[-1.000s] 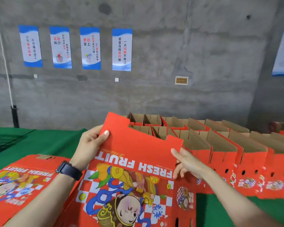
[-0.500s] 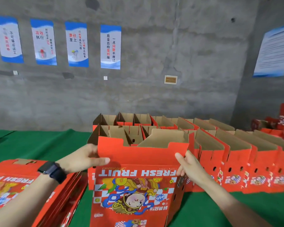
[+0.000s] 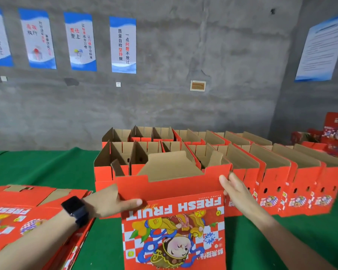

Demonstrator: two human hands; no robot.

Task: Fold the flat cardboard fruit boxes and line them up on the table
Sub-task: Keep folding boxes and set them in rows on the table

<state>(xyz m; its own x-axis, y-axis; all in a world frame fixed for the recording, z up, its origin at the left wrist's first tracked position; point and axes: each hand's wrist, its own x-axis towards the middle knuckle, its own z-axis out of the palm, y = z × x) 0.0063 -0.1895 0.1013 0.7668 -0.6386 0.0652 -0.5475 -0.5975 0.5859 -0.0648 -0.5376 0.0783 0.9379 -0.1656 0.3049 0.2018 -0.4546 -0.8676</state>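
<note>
Backdrop: a grey concrete wall fills the upper frame, with blue-and-white posters at upper left.
Surface: a green table runs across the middle.
Held: at bottom centre I see a red fruit box, upright and opened out, its print upside down.
Left: the left hand grips its upper left edge, thumb on the front panel.
Right: the right hand pinches its upper right corner.
Behind: folded boxes stand in two rows, centre to right.
Lower left: flat boxes lie stacked.
</note>
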